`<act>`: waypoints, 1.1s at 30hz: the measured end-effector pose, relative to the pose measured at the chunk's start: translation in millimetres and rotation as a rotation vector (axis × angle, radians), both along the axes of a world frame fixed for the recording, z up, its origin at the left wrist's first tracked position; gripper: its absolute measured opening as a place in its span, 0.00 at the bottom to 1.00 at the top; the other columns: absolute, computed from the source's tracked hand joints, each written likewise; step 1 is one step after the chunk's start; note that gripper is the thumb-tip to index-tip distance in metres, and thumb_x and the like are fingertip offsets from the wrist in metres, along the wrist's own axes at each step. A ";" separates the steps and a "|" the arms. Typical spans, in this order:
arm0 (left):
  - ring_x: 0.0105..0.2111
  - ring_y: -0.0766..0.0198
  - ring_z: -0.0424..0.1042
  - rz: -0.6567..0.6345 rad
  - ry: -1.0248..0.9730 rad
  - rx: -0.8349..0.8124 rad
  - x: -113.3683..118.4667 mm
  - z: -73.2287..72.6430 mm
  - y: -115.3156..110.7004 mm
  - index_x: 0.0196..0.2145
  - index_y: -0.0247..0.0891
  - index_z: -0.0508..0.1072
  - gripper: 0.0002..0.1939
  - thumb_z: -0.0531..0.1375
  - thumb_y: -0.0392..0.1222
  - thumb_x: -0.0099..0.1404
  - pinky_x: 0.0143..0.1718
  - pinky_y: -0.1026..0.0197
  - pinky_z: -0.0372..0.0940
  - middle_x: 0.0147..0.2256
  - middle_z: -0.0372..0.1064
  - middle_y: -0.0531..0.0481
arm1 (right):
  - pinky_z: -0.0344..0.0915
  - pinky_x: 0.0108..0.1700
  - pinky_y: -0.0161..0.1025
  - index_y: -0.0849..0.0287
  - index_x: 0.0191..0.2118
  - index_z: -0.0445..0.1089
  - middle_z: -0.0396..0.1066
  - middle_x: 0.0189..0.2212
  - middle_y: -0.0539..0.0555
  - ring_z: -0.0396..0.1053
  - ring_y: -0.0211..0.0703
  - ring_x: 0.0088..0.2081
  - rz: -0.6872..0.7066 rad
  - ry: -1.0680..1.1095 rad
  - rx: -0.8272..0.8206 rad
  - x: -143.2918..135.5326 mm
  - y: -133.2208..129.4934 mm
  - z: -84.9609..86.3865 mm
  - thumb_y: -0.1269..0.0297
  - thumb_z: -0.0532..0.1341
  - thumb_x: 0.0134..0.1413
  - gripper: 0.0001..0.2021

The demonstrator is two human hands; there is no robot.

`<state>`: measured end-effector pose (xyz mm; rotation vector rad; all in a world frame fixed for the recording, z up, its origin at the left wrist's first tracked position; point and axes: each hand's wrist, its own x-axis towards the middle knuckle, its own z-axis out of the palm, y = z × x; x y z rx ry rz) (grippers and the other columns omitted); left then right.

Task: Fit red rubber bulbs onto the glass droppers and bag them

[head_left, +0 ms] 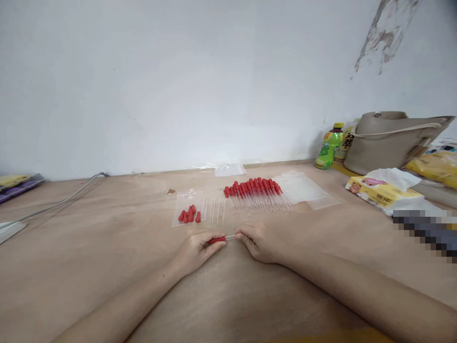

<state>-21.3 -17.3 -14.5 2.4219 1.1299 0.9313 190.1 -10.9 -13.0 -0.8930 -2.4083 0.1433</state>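
My left hand (202, 244) pinches a red rubber dropper bulb (217, 240). From the bulb's right end runs a thin clear glass tube (230, 237), its far end between the fingertips of my right hand (257, 242). Bulb and tube lie in line, low over the table; how deep the tube sits in the bulb is hidden. Beyond my left hand, several loose red bulbs (190, 215) rest on a clear plastic bag (175, 220). A few bare glass tubes (217, 212) lie beside them. Behind my right hand is a row of droppers with red bulbs (255, 189).
Flat plastic bags (303, 187) lie right of the dropper row. Farther right are a green bottle (327, 147), a beige bag (378, 140), a tissue pack (383, 193) and a pixelated dark object (426, 231). A grey cable (74, 193) crosses the left side. A wall (160, 85) stands behind.
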 end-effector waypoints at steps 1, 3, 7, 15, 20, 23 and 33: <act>0.29 0.64 0.72 -0.003 0.002 0.005 -0.1 -0.1 0.2 0.36 0.39 0.73 0.09 0.56 0.43 0.60 0.31 0.64 0.67 0.31 0.74 0.50 | 0.59 0.31 0.32 0.59 0.32 0.66 0.69 0.27 0.52 0.66 0.36 0.29 0.002 -0.007 -0.016 -0.1 0.5 -0.8 0.68 0.49 0.56 0.10; 0.29 0.64 0.72 -0.008 0.007 0.016 -0.2 -0.5 0.7 0.35 0.39 0.73 0.09 0.56 0.43 0.59 0.31 0.64 0.67 0.31 0.74 0.50 | 0.59 0.31 0.32 0.59 0.32 0.66 0.69 0.27 0.52 0.65 0.36 0.29 0.002 -0.014 -0.045 -0.2 1.6 -1.8 0.68 0.48 0.57 0.11; 0.29 0.64 0.71 0.009 0.001 0.016 0.4 -0.1 1.3 0.36 0.39 0.73 0.09 0.56 0.43 0.60 0.31 0.64 0.66 0.31 0.73 0.50 | 0.58 0.29 0.32 0.59 0.31 0.66 0.68 0.26 0.51 0.63 0.35 0.27 -0.011 -0.038 -0.068 -1.1 2.9 1.4 0.68 0.47 0.58 0.11; 0.26 0.67 0.66 0.051 0.010 0.046 -0.1 3.1 3.4 0.44 0.38 0.67 0.14 0.56 0.40 0.60 0.27 0.65 0.63 0.29 0.67 0.51 | 0.57 0.31 0.34 0.61 0.26 0.67 0.67 0.28 0.54 0.62 0.38 0.29 -0.106 -0.146 0.052 11.6 5.3 18.9 0.69 0.53 0.53 0.08; 0.25 0.67 0.63 0.002 0.113 0.008 -0.2 4.9 5.7 0.39 0.37 0.70 0.10 0.54 0.40 0.61 0.27 0.65 0.61 0.26 0.64 0.51 | 0.54 0.25 0.32 0.60 0.22 0.67 0.67 0.20 0.50 0.63 0.36 0.23 -0.363 0.095 -0.193 32.3 39.3 24.1 0.66 0.54 0.50 0.10; 0.27 0.66 0.64 -0.029 0.132 0.001 0.1 6.7 5.4 0.37 0.37 0.71 0.09 0.53 0.39 0.61 0.29 0.64 0.61 0.28 0.64 0.50 | 0.55 0.27 0.31 0.59 0.19 0.66 0.68 0.18 0.50 0.64 0.36 0.24 -0.587 0.167 -0.264 34.2 62.7 26.3 0.63 0.55 0.47 0.11; 0.29 0.66 0.65 -0.046 0.104 -0.040 -1.3 6.8 4.5 0.37 0.37 0.71 0.09 0.53 0.40 0.62 0.30 0.64 0.61 0.30 0.65 0.49 | 0.52 0.27 0.34 0.58 0.18 0.66 0.69 0.21 0.53 0.66 0.42 0.28 -0.879 0.126 -0.230 12.9 95.4 19.0 0.53 0.54 0.46 0.16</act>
